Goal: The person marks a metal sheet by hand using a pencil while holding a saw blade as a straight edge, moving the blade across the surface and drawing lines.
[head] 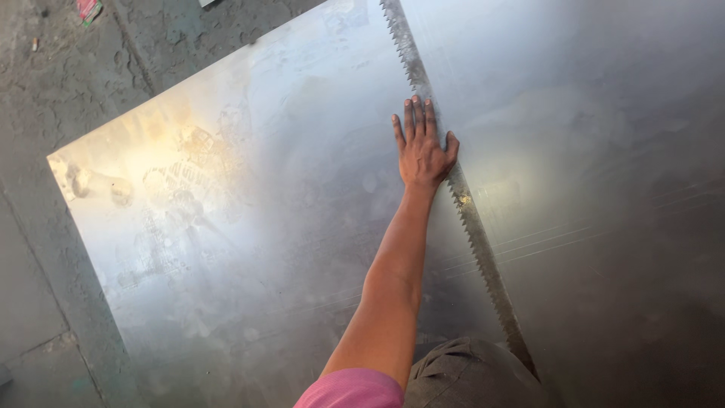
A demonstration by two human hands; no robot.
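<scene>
My left hand (pixel 421 151) lies flat, palm down, on a large shiny metal sheet (pixel 249 227) spread on the floor. The fingers are stretched out and the thumb rests against a long toothed saw blade (pixel 483 257). The blade runs diagonally across the sheet from the top middle to the bottom right. My fingertips touch the blade's left edge. My arm reaches in from the bottom, with a pink sleeve (pixel 351 389) at the shoulder end. My right hand is out of the picture.
My knee in grey cloth (pixel 468 374) sits at the bottom edge next to the blade's lower end. Rough concrete floor (pixel 45 91) borders the sheet on the left and top. A small red and green wrapper (pixel 88 9) lies at the top left.
</scene>
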